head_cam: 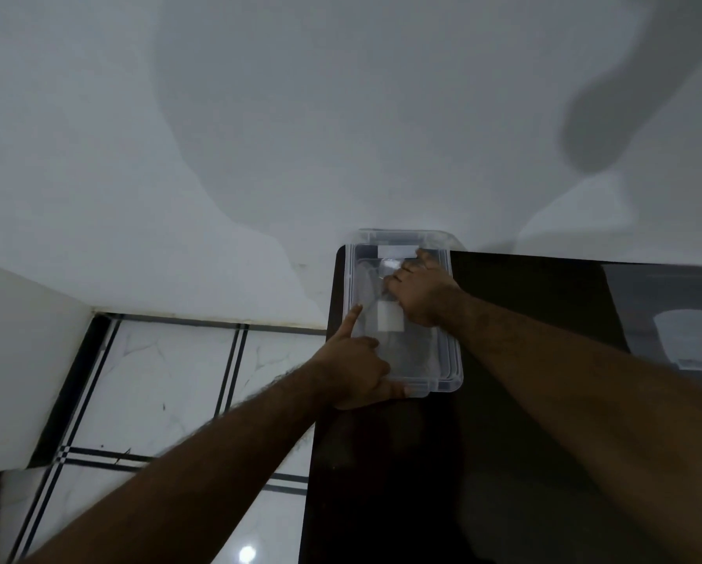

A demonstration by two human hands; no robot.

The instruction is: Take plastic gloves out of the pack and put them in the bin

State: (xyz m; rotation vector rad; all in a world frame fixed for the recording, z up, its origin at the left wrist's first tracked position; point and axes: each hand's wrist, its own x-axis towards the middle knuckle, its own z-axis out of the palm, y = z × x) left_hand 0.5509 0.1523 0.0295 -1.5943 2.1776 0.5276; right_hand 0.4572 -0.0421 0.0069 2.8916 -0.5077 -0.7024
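Note:
A clear plastic bin (447, 360) stands at the far left corner of a dark table (504, 400), against the wall. My left hand (357, 368) grips the bin's near left corner, with the index finger stretched along the left rim. My right hand (418, 287) reaches down inside the bin with its fingers on thin clear plastic gloves (390, 266) near the far end. More clear plastic with a white label (390, 321) lies on the bin's floor. Whether the right hand still pinches the gloves is hard to make out.
A white wall (260, 136) rises right behind the bin. To the left of the table lies a white tiled floor (170, 380) with dark lines. A flat clear pack with a white shape (683, 327) lies at the table's far right.

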